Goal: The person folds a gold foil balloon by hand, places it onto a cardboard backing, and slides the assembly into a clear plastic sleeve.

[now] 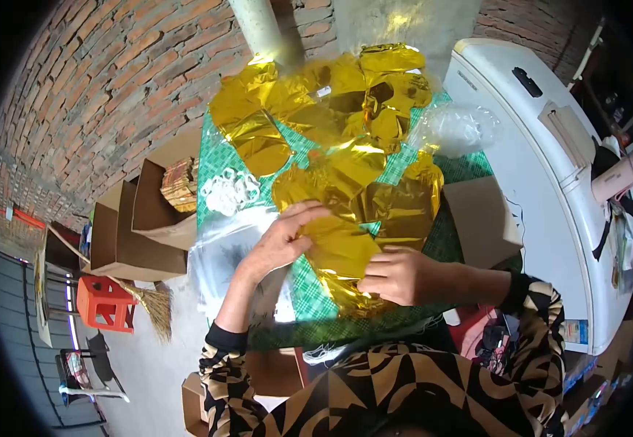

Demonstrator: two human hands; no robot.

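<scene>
A shiny gold foil piece (338,247), like a flat, uninflated balloon, lies creased near the front of the green patterned table (303,280). My left hand (280,240) rests on its left edge, fingers stretched over the foil and thumb apart from them. On the right edge, my right hand (395,277) has curled fingers gripping the foil; its fingertips are partly hidden. More gold foil pieces (251,105) are spread and overlapping just beyond both hands. Left of them sit a heap of white rings (230,191) and clear plastic bags (218,251).
A clear plastic bundle (462,130) lies at the table's far right, beside a white refrigerator (549,204) lying on its side. A cardboard piece (482,221) borders the right edge. Open cardboard boxes (130,237), a red stool (105,304) and a broom (154,309) stand to the left.
</scene>
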